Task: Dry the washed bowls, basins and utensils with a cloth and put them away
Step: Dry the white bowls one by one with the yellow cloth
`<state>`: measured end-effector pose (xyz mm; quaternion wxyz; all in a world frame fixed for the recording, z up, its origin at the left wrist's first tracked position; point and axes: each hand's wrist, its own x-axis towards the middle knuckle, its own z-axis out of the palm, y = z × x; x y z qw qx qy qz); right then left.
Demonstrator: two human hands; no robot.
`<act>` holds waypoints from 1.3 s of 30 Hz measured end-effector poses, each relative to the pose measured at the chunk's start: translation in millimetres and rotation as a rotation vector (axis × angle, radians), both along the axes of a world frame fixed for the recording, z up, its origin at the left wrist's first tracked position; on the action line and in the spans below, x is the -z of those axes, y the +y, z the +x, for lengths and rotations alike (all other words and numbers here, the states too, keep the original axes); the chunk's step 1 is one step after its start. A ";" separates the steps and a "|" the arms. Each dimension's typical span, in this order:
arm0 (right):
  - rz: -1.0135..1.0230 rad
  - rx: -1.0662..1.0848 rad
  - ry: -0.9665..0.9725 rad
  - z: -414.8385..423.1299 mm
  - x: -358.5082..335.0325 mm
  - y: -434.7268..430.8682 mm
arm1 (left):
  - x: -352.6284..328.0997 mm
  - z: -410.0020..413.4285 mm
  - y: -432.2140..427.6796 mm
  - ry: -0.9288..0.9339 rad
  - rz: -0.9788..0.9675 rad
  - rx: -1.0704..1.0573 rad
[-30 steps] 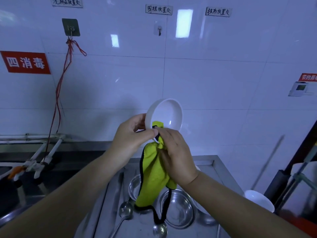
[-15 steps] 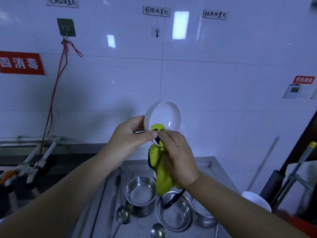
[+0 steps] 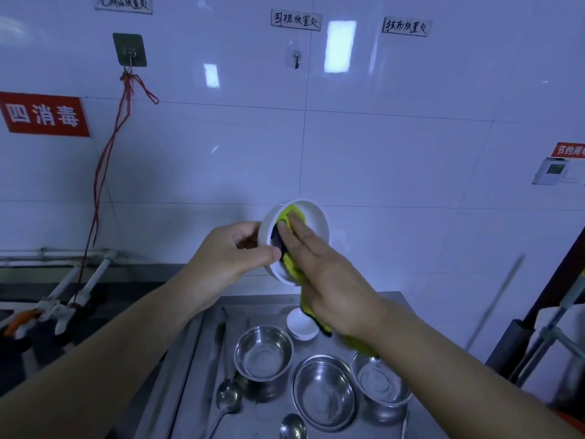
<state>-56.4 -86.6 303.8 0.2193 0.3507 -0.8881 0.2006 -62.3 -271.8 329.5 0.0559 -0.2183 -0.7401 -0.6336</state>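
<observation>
My left hand [image 3: 234, 251] grips the rim of a white bowl [image 3: 316, 220], held tilted in front of the wall with its opening toward me. My right hand [image 3: 329, 280] presses a yellow-green cloth with a dark edge [image 3: 292, 213] flat into the bowl; the rest of the cloth hangs under my palm. Below, on the steel counter [image 3: 190, 375], stand three steel bowls [image 3: 262, 353] [image 3: 324, 394] [image 3: 380, 381], a small white dish [image 3: 300, 324] and two spoons [image 3: 226, 400] [image 3: 292, 426].
A tiled wall with hooks [image 3: 129, 52] and a red cord [image 3: 104, 153] is straight ahead. Taps and pipes [image 3: 72, 289] sit at the left over a dark sink. A rack with a metal frame [image 3: 554, 337] stands at the right.
My right hand has pushed the cloth from the rim deep into the bowl, fingers now flat. The hanging cloth has bunched up, uncovering the steel bowls and white dish below.
</observation>
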 end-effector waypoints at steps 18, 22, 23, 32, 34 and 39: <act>0.015 -0.117 0.135 2.9 16.7 -4.9 | 1.9 8.0 3.9 -0.059 0.107 -0.045; 0.141 -0.113 0.403 -10.5 28.6 17.5 | -1.0 9.1 -5.3 -0.113 0.031 -0.034; 0.164 -0.111 0.479 -13.0 29.8 24.1 | -3.5 10.5 -5.5 -0.150 0.031 -0.012; 0.238 -0.100 0.486 -24.7 36.1 39.5 | -7.1 3.6 -16.3 0.763 -0.952 -0.272; 0.228 -0.115 0.435 -23.0 35.1 38.2 | -7.6 4.2 -13.8 1.163 -1.116 -0.152; 0.188 -0.133 0.347 -20.2 33.0 37.2 | -2.1 6.9 -11.0 1.364 -1.356 0.005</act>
